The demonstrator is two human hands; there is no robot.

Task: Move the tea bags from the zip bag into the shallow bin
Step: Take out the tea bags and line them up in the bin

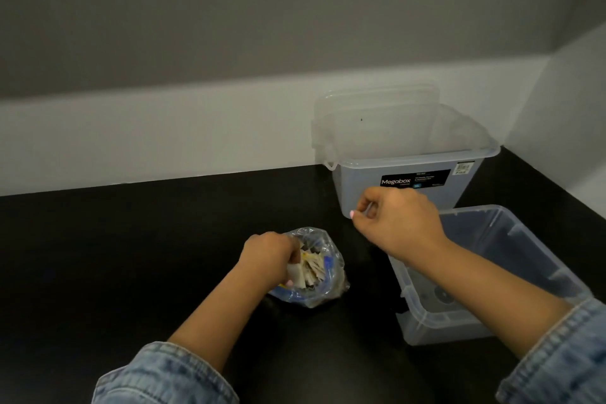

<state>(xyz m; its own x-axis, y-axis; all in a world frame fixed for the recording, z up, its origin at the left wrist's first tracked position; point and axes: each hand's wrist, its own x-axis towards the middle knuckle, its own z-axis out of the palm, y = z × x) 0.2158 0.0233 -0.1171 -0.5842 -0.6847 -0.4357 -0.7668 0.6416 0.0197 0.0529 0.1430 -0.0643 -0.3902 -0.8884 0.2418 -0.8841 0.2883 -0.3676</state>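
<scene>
Black countertop (pixel 131 256) runs back to a pale wall strip; landmark for all positions is the zip bag (pixel 311 269), which stands open-mouthed near the middle of the counter. Left of the bag and toward the wall, the dark surface lies bare up to the wall edge. Right of the bag and nearer the camera sits the shallow bin (pixel 492 272), clear plastic, open-topped, its near-left corner close to the bag but apart from it. Behind the bag to the right stands a taller clear tub (pixel 403 170) with a black "Megabox" label, set in the corner against the wall, a clear lid (pixel 377 108) propped behind it.

Tea bags (pixel 311 267), pale paper packets, are bunched upright inside the zip bag.

Left hand (pixel 267 259): fingers curled into the bag's mouth, gripping the tea bags; denim sleeve at the forearm. Right hand (pixel 396 220): raised above the counter between the bag and the tall tub, over the shallow bin's far-left corner, fingers curled with thumb against forefinger; whether anything is pinched there cannot be told.
</scene>
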